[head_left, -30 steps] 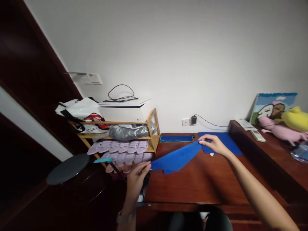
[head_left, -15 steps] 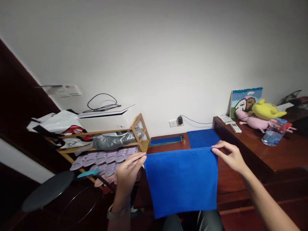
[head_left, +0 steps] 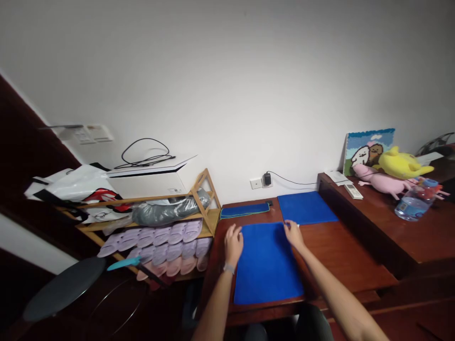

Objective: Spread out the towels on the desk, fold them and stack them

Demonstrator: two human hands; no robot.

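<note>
Left hand (head_left: 233,244) loosely curled, fingers partly spread, at the far left corner of the blue cloth (head_left: 268,265); whether it grips, cannot tell. Right hand (head_left: 293,234) narrower, fingertips at the far right corner. Half a second earlier the cloth hung between them; now it lies flat on the surface (head_left: 341,246), near left. Side edges run near to far, apparently the long axis.

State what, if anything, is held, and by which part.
Left hand and right hand are at the far corners of the near, rectangular blue cloth; whether either grips cannot be told.
</note>
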